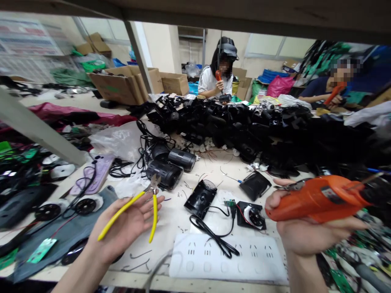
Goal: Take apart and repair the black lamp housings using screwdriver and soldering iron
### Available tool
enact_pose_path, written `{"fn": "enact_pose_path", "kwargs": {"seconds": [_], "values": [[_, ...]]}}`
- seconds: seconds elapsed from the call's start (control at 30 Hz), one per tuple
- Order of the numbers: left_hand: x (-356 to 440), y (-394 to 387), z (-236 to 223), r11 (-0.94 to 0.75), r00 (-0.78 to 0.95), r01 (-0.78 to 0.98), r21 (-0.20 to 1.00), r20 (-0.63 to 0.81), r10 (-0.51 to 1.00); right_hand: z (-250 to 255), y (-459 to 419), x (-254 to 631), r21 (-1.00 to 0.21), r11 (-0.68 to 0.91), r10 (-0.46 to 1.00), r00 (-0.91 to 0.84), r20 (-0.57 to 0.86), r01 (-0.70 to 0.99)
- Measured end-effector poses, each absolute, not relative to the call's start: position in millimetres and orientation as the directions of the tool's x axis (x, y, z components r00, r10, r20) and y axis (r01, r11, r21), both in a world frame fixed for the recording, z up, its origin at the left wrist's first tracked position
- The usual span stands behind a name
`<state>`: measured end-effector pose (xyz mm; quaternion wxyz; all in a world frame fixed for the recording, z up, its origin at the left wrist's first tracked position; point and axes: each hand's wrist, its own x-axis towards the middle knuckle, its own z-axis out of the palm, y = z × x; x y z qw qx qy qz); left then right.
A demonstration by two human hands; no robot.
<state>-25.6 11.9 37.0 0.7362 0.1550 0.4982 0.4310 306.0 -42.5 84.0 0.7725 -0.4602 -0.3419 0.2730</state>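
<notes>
My left hand (128, 219) is turned palm up, and yellow-handled diagonal cutters (154, 205) are held across its outstretched fingers, jaws pointing away. My right hand (308, 234) holds an orange electric screwdriver (317, 199), its dark front end pointing right. Between the hands lie an opened black housing (201, 197) and a black square part with a small fan or motor (253, 215). A small green circuit board (229, 202) and a looped black cable (216, 232) lie by them. Another black cover (255, 185) sits behind.
A white power strip (227, 256) lies at the front edge. Black cylindrical units (166, 173) with cables stand behind my left hand. A purple phone (93, 175) is at left. A heap of black casings (214, 118) spans the back. Two people (210, 79) work beyond it with orange tools.
</notes>
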Motion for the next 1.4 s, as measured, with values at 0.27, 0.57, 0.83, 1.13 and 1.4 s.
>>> {"fn": "enact_pose_path", "kwargs": {"seconds": [0.27, 0.57, 0.83, 1.13, 1.4], "values": [[15, 6, 50, 0.678, 0.462, -0.331, 0.656, -0.514, 0.723, 88, -41, 297, -0.922, 0.382, 0.753, 0.601, 0.268, -0.068], [81, 16, 63, -0.721, 0.739, 0.599, 0.348, 0.105, 0.665, 86, -42, 296, -0.912, 0.394, 0.769, 0.585, 0.256, -0.119], [111, 32, 43, -0.831, 0.834, 0.513, 0.214, 0.106, 0.542, 85, -41, 297, -0.898, 0.415, 0.747, 0.618, 0.247, -0.143], [126, 26, 41, -0.833, 0.872, 0.444, 0.329, 0.054, 0.486, 86, -40, 297, -0.904, 0.402, 0.777, 0.576, 0.254, -0.144], [141, 23, 35, -0.85, 0.885, 0.443, 0.284, 0.011, 0.465, 86, -41, 298, -0.898, 0.424, 0.767, 0.575, 0.285, -0.12]]}}
